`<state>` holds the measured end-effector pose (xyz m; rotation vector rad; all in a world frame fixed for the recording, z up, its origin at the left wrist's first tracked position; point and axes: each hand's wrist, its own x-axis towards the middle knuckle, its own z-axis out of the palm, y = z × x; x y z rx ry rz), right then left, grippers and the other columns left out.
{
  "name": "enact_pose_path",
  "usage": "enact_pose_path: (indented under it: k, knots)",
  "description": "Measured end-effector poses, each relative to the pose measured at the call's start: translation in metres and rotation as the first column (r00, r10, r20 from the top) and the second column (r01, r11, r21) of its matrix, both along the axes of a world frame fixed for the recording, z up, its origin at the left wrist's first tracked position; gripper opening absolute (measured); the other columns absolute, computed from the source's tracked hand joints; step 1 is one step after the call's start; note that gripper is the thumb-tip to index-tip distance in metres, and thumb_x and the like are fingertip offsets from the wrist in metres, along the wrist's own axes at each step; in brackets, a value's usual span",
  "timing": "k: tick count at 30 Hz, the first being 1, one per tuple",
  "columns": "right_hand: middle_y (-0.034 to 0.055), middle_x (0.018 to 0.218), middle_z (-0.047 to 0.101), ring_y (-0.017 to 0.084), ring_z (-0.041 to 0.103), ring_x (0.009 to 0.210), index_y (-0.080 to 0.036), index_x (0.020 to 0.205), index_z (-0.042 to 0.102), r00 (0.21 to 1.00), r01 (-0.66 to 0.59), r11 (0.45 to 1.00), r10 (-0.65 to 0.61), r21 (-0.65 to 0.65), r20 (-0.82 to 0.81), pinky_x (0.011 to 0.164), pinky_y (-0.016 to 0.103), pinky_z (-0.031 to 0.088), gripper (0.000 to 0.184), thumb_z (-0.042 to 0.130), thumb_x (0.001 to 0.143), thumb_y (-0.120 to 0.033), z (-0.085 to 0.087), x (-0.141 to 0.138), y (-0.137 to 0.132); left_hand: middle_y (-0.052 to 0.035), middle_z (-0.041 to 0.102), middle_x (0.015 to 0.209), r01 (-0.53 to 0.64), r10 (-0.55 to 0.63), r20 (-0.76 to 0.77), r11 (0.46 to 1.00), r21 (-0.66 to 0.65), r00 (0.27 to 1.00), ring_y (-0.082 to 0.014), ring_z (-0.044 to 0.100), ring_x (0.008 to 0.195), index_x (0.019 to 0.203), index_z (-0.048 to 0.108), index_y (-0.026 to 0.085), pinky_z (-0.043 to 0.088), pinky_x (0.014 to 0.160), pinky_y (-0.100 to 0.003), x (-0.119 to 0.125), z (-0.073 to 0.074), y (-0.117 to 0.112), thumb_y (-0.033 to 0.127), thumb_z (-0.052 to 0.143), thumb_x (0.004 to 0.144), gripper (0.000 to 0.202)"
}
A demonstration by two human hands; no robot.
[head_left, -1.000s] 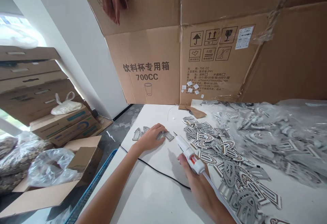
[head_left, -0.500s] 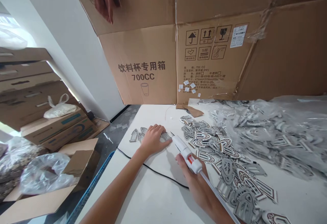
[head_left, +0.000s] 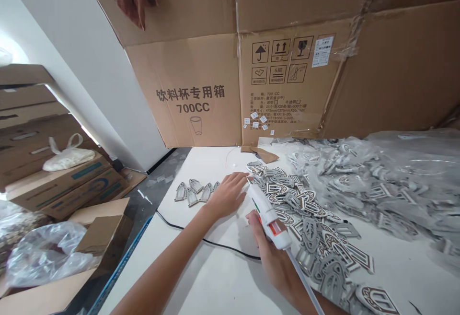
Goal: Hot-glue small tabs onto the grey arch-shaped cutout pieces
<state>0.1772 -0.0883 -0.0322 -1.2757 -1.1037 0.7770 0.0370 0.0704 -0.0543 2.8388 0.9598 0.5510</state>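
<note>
My right hand (head_left: 269, 252) grips a white glue gun (head_left: 264, 209), its nozzle pointing up and away. A long pale glue stick (head_left: 304, 276) runs out of its back end. Over the white table (head_left: 208, 272), my left hand (head_left: 228, 192) lies palm down with fingers stretched out, the fingertips at the left edge of a heap of arch-shaped pieces (head_left: 309, 202). Whether they touch a piece there is partly hidden by the hand and the nozzle. Just left of that hand, several grey arch-shaped pieces (head_left: 194, 186) lie in a small group.
Plastic-wrapped pieces (head_left: 359, 176) spread over the table's right side. Cardboard (head_left: 194, 75) stands upright behind the table. A black cable (head_left: 215, 244) crosses the tabletop. On the floor at left are an open carton (head_left: 104, 238) and stacked boxes (head_left: 68, 176).
My left hand has moved right, off the small group of grey pieces and over to the heap. My right hand still holds the glue gun. The view has shifted slightly right.
</note>
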Motion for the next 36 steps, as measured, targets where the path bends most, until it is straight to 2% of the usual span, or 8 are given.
enact_pose_path:
  k: [2, 6, 18, 22, 24, 28, 32, 36]
  knots:
    - [-0.0023, 0.061, 0.048, 0.017, 0.045, 0.058, -0.022, 0.072, 0.063, 0.999, -0.016, 1.000, 0.016, 0.001, 0.033, 0.061, 0.032, 0.044, 0.051, 0.058, 0.095, -0.067, -0.005, 0.000, 0.001, -0.0081, 0.055, 0.153, 0.026, -0.022, -0.057, 0.998, 0.060, 0.998, -0.0278, 0.046, 0.144, 0.152, 0.045, 0.028, 0.040, 0.118, -0.047, 0.023, -0.006, 0.011, 0.011, 0.050, 0.096, 0.058]
    - [-0.0023, 0.062, 0.048, 0.016, 0.046, 0.059, -0.021, 0.069, 0.059, 1.000, 0.019, 0.998, -0.018, -0.060, 0.017, 0.061, 0.030, 0.041, 0.059, 0.054, 0.095, -0.073, -0.017, 0.005, 0.006, -0.0106, 0.070, 0.121, -0.030, 0.052, -0.161, 0.991, 0.132, 0.986, -0.0283, 0.063, 0.114, 0.129, 0.061, 0.022, 0.048, 0.099, -0.045, 0.039, -0.016, 0.023, 0.009, 0.047, 0.099, 0.035]
    - [-0.0016, 0.065, 0.058, 0.014, 0.050, 0.059, -0.019, 0.079, 0.067, 0.995, -0.058, 0.988, 0.045, -0.141, -0.091, 0.067, 0.029, 0.043, 0.061, 0.050, 0.097, -0.075, -0.030, 0.015, 0.025, -0.0062, 0.070, 0.106, -0.165, 0.161, -0.037, 0.979, -0.121, 0.986, -0.0273, 0.065, 0.103, 0.099, 0.067, 0.024, 0.052, 0.092, -0.042, -0.001, 0.002, 0.001, 0.024, 0.069, 0.092, 0.008]
    - [0.0023, 0.079, 0.073, 0.015, 0.059, 0.062, -0.018, 0.119, 0.071, 0.984, -0.067, 0.986, 0.040, -0.150, -0.175, 0.072, 0.030, 0.048, 0.062, 0.053, 0.097, -0.073, -0.026, 0.017, 0.029, -0.0012, 0.073, 0.099, -0.280, 0.331, 0.154, 0.918, -0.280, 0.931, -0.0215, 0.069, 0.086, 0.094, 0.066, 0.025, 0.053, 0.085, -0.037, -0.016, 0.014, -0.012, 0.020, 0.068, 0.088, 0.008]
    - [0.0057, 0.089, 0.078, 0.016, 0.062, 0.065, -0.018, 0.129, 0.069, 0.980, -0.044, 0.984, 0.010, -0.171, -0.196, 0.076, 0.032, 0.051, 0.067, 0.054, 0.095, -0.073, -0.025, 0.019, 0.032, -0.0004, 0.073, 0.097, -0.212, 0.378, 0.317, 0.866, -0.453, 0.870, -0.0200, 0.070, 0.087, 0.092, 0.065, 0.024, 0.054, 0.083, -0.035, -0.023, 0.021, -0.023, 0.026, 0.071, 0.088, 0.007]
    - [0.0070, 0.075, 0.074, 0.021, 0.064, 0.070, -0.013, 0.104, 0.078, 0.981, -0.057, 0.966, 0.008, -0.254, -0.193, 0.078, 0.034, 0.051, 0.070, 0.055, 0.090, -0.077, -0.025, 0.018, 0.032, 0.0004, 0.067, 0.083, 0.079, 0.430, 0.475, 0.672, -0.736, 0.768, -0.0189, 0.071, 0.080, 0.084, 0.059, 0.022, 0.056, 0.075, -0.032, -0.027, 0.029, -0.047, 0.042, 0.082, 0.083, 0.030]
    - [-0.0007, 0.065, 0.064, 0.019, 0.059, 0.067, -0.016, 0.111, 0.077, 0.983, -0.097, 0.974, 0.061, -0.204, -0.175, 0.074, 0.032, 0.049, 0.062, 0.064, 0.088, -0.071, -0.025, 0.016, 0.029, -0.0001, 0.066, 0.083, 0.153, 0.332, 0.506, 0.698, -0.699, 0.796, -0.0167, 0.067, 0.081, 0.083, 0.060, 0.021, 0.057, 0.083, -0.033, -0.019, 0.028, -0.065, 0.041, 0.083, 0.084, 0.029]
    - [-0.0046, 0.064, 0.058, 0.016, 0.055, 0.062, -0.018, 0.122, 0.073, 0.989, -0.079, 0.981, 0.055, -0.177, -0.139, 0.070, 0.030, 0.048, 0.056, 0.067, 0.089, -0.063, -0.024, 0.017, 0.029, -0.0020, 0.071, 0.097, 0.163, 0.178, 0.396, 0.708, -0.687, 0.901, -0.0176, 0.068, 0.089, 0.099, 0.067, 0.023, 0.055, 0.089, -0.034, -0.026, 0.029, -0.066, 0.043, 0.077, 0.089, 0.024]
